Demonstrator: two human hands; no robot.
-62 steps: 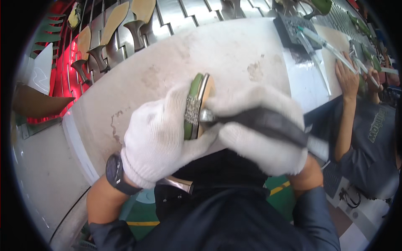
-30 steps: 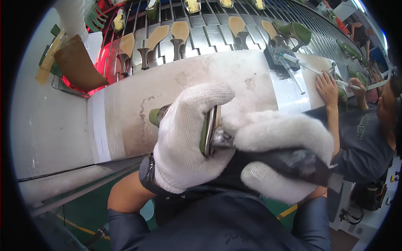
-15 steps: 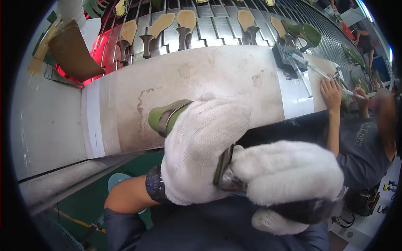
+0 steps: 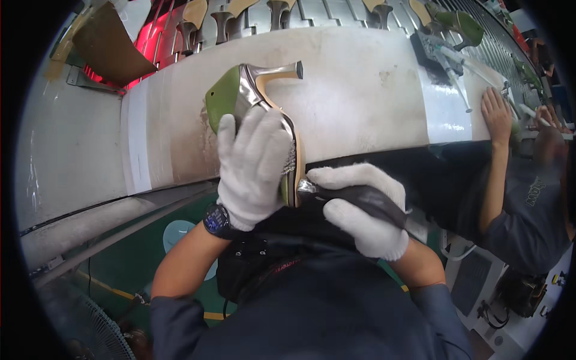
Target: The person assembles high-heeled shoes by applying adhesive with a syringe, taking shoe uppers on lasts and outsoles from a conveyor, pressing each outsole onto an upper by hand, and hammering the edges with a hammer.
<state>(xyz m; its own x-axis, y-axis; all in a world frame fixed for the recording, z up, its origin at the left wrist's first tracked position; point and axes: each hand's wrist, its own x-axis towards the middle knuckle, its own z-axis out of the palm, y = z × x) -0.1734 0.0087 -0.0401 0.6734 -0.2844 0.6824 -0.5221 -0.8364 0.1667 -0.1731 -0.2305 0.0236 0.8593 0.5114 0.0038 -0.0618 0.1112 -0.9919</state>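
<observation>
My left hand (image 4: 252, 162), in a white knit glove, is closed over the side of a silver high-heeled sandal (image 4: 246, 90). The sandal is on its side over the near edge of the worktop, its heel pointing right and its tan sole facing right. A green last (image 4: 222, 99) fills it and shows at the heel end and toe. A glittery band (image 4: 289, 159) crosses near the toe. My right hand (image 4: 372, 198), also gloved, grips a dark-handled tool (image 4: 360, 198). Its shiny silver tip meets the sole's edge at the toe; I cannot tell the tool's exact kind.
Tan-soled heeled shoes (image 4: 279, 15) stand along the slatted metal conveyor (image 4: 327, 12) behind the pale worktop (image 4: 354, 90). A dark block (image 4: 429, 57) with syringe-like tubes stands at right, near a co-worker's hand (image 4: 497, 114). A brown curved sheet (image 4: 108, 54) rises at far left.
The sandal has turned so its heel shows over the worktop and its sole faces right. My left hand has shifted onto its side; my right hand has moved away from me, still gripping the tool.
</observation>
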